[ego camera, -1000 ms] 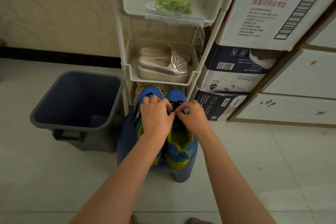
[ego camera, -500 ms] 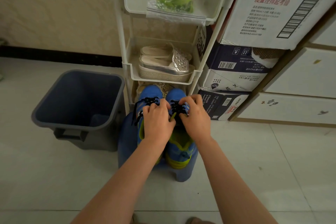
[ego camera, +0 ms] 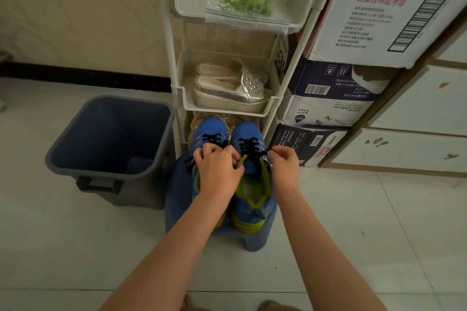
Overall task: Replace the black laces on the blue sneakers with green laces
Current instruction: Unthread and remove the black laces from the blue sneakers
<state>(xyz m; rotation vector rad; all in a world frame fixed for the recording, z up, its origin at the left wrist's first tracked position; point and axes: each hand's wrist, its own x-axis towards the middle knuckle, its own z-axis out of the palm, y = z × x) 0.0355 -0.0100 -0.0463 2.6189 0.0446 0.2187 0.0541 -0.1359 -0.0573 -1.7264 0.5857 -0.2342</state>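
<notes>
Spreading widest, the pale tiled floor lies open on both sides of your forearms. Ahead, stacked cardboard boxes stand just beside a white plastic rack, and a grey square bin stands left of it. Between bin and boxes, a blue plastic stool carries the blue sneakers side by side, toes toward the rack. Your left hand and right hand have curled fingers pinching the black laces of the right-hand sneaker. Green laces lie bagged on the rack's top shelf.
</notes>
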